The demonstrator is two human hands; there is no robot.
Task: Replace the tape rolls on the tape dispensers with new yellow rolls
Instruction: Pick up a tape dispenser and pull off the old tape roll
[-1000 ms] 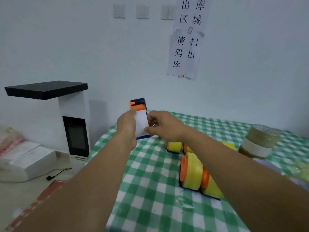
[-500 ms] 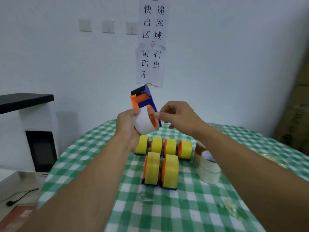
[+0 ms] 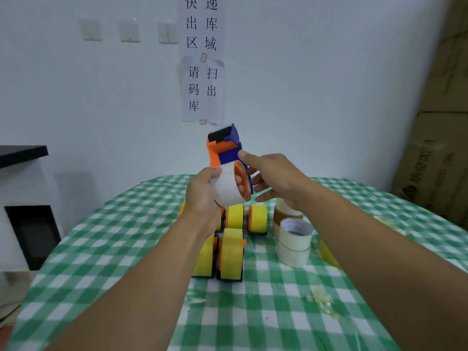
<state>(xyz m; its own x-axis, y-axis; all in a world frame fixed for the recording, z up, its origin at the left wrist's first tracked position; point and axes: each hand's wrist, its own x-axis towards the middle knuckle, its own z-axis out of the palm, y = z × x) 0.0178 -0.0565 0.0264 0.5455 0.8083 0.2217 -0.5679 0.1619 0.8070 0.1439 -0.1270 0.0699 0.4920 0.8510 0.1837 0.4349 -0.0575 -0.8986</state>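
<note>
While the left hand (image 3: 202, 198) grips the white roll (image 3: 226, 186) on the orange and blue dispenser (image 3: 224, 148), the right hand (image 3: 276, 181) has let go. A moment ago its fingers pinched the roll's edge. Now they are spread wide at 3 o'clock from the roll, and one fingertip touches the dispenser's blue side. The dispenser has turned too, so the orange hub (image 3: 239, 171) shows. I think the old roll is ready to be pulled off. Dispensers with yellow rolls (image 3: 231, 254) sit on the checked table (image 3: 126, 249) at 6 o'clock. Pale spare rolls (image 3: 293, 239) stand at 4 o'clock.
</note>
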